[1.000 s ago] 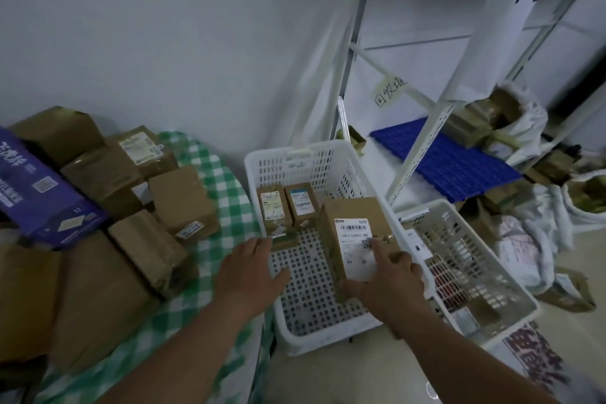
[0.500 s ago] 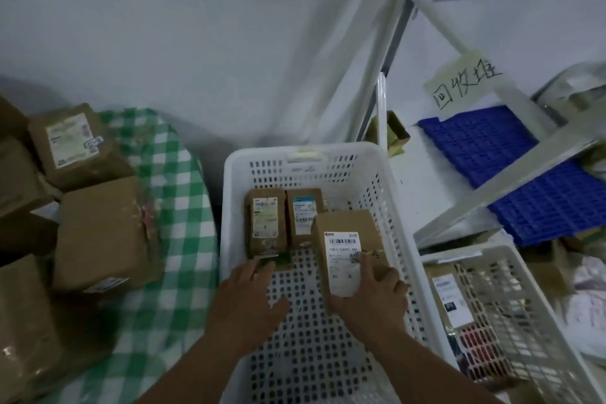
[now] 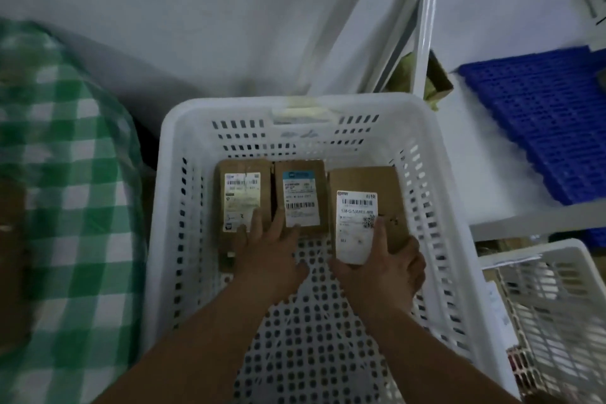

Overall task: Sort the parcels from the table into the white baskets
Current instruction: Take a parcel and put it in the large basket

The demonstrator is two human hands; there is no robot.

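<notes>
- Three brown parcels stand side by side at the far end of one white basket [image 3: 439, 207]: left parcel [image 3: 242, 187], middle parcel [image 3: 300, 193], right parcel [image 3: 364, 207].
- The left hand [image 3: 269, 252] lies with straight fingers on the near ends of the left and middle parcels.
- The right hand [image 3: 390, 266] has its fingers curled round the near end of the right parcel.
- A second white basket [image 3: 537, 272] sits at right; a green-checked desk [image 3: 65, 207] at left.
</notes>
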